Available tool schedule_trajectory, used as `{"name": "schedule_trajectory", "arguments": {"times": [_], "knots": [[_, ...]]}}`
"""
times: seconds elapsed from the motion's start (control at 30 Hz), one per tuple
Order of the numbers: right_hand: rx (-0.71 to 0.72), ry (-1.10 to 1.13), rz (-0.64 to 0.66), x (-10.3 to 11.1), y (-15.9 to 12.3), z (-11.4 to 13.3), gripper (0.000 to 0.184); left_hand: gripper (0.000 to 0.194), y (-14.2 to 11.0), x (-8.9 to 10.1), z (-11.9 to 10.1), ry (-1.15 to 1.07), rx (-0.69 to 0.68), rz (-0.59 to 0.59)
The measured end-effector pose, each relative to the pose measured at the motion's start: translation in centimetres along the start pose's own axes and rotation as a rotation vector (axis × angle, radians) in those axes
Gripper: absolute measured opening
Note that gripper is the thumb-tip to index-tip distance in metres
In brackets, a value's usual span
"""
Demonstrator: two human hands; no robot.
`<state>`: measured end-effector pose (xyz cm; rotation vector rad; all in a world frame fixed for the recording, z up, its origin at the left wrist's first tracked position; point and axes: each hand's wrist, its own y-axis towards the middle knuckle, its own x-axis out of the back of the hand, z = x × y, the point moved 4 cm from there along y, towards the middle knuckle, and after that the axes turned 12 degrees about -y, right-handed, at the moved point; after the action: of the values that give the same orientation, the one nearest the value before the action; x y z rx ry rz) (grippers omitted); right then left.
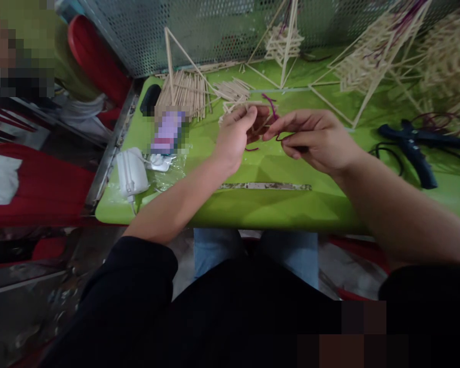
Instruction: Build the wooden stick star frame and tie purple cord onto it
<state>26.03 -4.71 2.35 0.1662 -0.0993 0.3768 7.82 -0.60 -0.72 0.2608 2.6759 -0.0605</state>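
Over the green table, my left hand [239,130] is closed, its thumb on top, around a few thin wooden sticks that its fingers mostly hide. A dark purple cord [272,108] runs up from between my two hands, and a loose end of it shows below my left fingers. Close on the right, my right hand [316,138] pinches the cord between thumb and fingertips. Just behind my left hand lie short wooden sticks [233,89]. Where exactly the cord meets the held sticks is hidden by my fingers.
A pile of longer sticks [186,94], a phone [167,132] and a white charger [132,171] are on the left. Stick frames [364,66] stand along the back before a perforated metal panel [214,30]. A black-handled glue gun [417,148] lies right. A flat strip [268,186] lies in front.
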Motion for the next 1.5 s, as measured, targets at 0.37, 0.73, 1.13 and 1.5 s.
{"name": "schedule_trajectory", "arguments": {"times": [0.37, 0.73, 1.13, 1.5], "knots": [[-0.051, 0.044, 0.055, 0.4, 0.4, -1.5, 0.026, 0.026, -0.2, 0.3, 0.3, 0.046, 0.013, -0.044], [-0.061, 0.054, 0.05, 0.4, 0.5, -1.8, 0.03, 0.016, -0.1, 0.2, 0.8, -0.035, 0.006, 0.053], [0.061, -0.214, -0.265, 1.1, 1.1, -2.5, 0.04, 0.028, -0.7, -0.7, -0.2, 0.002, -0.051, 0.043], [0.196, -0.278, -0.122, -0.5, 0.5, -0.8, 0.032, 0.041, -1.6, -1.8, -0.1, -0.23, 0.183, 0.155]]}}
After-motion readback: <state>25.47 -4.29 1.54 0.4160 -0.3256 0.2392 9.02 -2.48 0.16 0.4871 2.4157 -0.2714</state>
